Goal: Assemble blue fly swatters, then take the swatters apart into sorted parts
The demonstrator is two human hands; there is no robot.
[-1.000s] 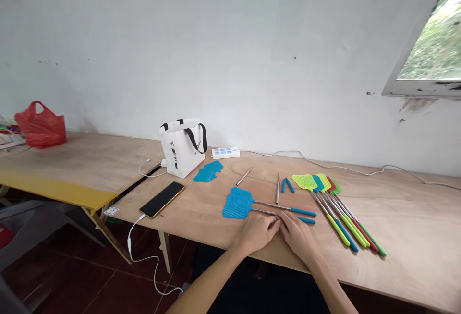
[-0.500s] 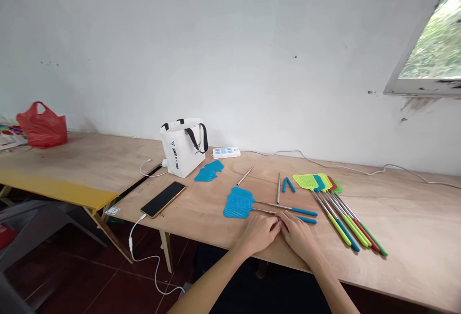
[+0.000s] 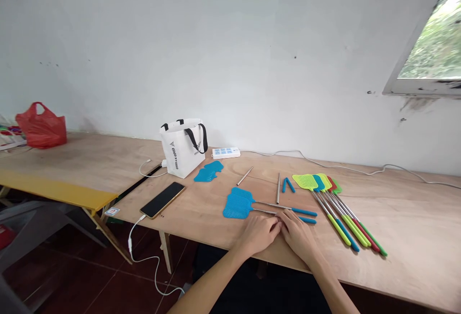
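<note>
- The left hand (image 3: pixel 260 233) and right hand (image 3: pixel 296 232) rest near the front edge of the pale plywood counter (image 3: pixel 406 237), fingertips together; their fingers curl under, so I cannot tell whether they close on anything.
- Just beyond them lie two blue plastic fly swatters (image 3: pixel 237 207) with silver rods, heads overlapping, handles pointing right; the nearer rod passes partly behind the fingers.
- Farther back are an upright-pointing silver metal tube (image 3: pixel 278 189), two short blue grip sleeves (image 3: pixel 290 185) set in a V, and a slanted silver metal tube (image 3: pixel 245 175).
- To the right, yellow-green, blue, red and green swatters (image 3: pixel 305 181) lie in an overlapping row.
- To the left are loose blue mesh heads (image 3: pixel 208 172), a black-screened phone (image 3: pixel 163 199) and a white bag with black handles (image 3: pixel 183 153).
</note>
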